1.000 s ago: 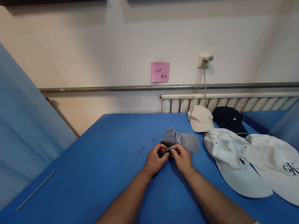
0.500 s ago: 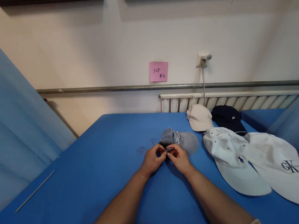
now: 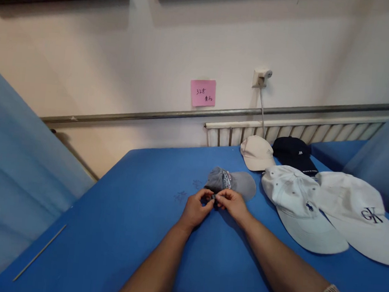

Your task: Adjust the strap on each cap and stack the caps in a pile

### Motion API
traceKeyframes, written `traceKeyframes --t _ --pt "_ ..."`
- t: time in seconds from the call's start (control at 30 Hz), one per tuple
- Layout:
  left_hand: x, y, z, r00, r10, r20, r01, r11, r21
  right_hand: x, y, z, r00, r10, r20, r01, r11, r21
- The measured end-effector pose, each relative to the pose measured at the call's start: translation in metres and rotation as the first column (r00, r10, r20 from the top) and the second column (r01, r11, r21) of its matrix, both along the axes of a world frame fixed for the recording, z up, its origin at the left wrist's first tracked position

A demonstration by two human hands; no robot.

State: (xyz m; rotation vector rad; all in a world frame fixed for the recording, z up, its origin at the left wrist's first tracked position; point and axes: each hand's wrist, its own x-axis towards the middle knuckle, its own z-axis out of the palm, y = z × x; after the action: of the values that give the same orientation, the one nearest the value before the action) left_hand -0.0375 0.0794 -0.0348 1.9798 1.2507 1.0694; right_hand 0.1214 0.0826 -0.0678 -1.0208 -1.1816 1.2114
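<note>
A grey cap point(image 3: 235, 183) with a patterned front lies on the blue table cover point(image 3: 131, 231), its brim pointing right. My left hand point(image 3: 195, 208) and my right hand point(image 3: 232, 203) meet at the cap's near edge. Both pinch the cap's small dark back strap between fingertips. The strap itself is mostly hidden by my fingers.
Right of the grey cap lie a beige cap point(image 3: 256, 152), a dark navy cap point(image 3: 295, 153), a white cap point(image 3: 300, 206) and a white cap with black letters point(image 3: 360, 214). A thin stick point(image 3: 39, 252) lies at the table's left edge. A radiator point(image 3: 295, 130) and pink note point(image 3: 203, 92) are behind.
My hands have stayed pinched on the strap with only slight finger movement. The view has drifted a little to the right, shifting everything leftward.
</note>
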Motion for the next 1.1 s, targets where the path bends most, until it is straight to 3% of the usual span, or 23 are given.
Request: traceKeyframes --t 0.4,0.83,1.1 --pt "0.001 0.002 0.000 0.997 0.031 0.065 -0.027 0.998 -0.056 -0.003 0.002 -0.006 0.997 -0.073 -0.030 0.072 0.997 -0.040" --pt "-0.002 0.004 0.001 0.989 0.029 0.146 -0.014 0.994 -0.105 -0.002 0.002 -0.006 1.000 0.011 -0.008 -0.011 1.000 -0.018" --pt "-0.002 0.006 -0.002 0.977 0.058 0.204 -0.026 0.987 -0.156 -0.003 -0.001 -0.011 0.996 -0.015 0.084 0.008 0.997 0.078"
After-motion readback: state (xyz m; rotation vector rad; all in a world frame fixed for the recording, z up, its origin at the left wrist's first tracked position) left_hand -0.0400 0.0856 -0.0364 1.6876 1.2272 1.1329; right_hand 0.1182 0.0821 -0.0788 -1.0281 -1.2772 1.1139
